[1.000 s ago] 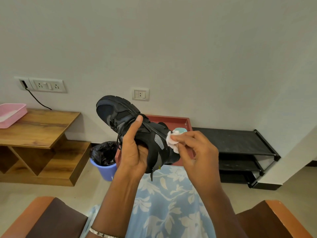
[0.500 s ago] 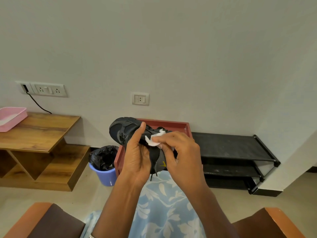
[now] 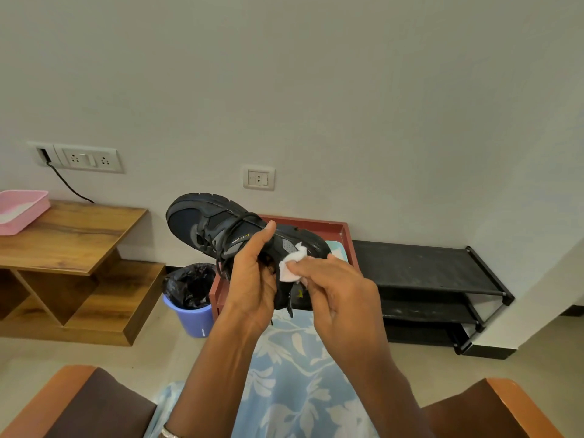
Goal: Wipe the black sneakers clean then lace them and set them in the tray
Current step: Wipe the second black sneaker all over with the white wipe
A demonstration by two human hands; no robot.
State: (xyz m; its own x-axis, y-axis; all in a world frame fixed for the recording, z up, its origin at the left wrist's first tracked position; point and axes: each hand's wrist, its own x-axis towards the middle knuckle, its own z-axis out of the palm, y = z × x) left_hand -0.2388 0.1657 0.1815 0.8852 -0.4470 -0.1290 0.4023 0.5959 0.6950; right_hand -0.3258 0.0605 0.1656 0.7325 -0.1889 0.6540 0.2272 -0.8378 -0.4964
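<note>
While the wiping goes on, the scene reads from the left: a pink basket (image 3: 22,210) sits on the wooden bench (image 3: 72,235), a blue bin (image 3: 192,308) with a black liner stands on the floor beside it, and the red tray (image 3: 346,238) lies behind the hands, with a black rack (image 3: 420,273) to its right.

The left hand (image 3: 252,286) is closed around the middle of the sneaker (image 3: 218,226), thumb up along the side, holding it in the air in front of the tray with the toe pointing up and left. Laces hang loose from it. The right hand (image 3: 335,289) pinches a white wipe (image 3: 292,267) between thumb and fingers and presses it against the sneaker's side near the heel.

To do this step well, the left hand should likely grip firmly so the sneaker does not twist under pressure, and turn it bit by bit so each panel faces the wipe. Short strokes in one direction, from heel toward toe, would probably lift dirt rather than smear it. Folding the wipe to a fresh face as it soils should help. The grooves of the sole and the seams near the eyelets seem the likeliest places to be missed. A loose lace could snag the wipe, so keeping it clear of the stroke looks wise.
</note>
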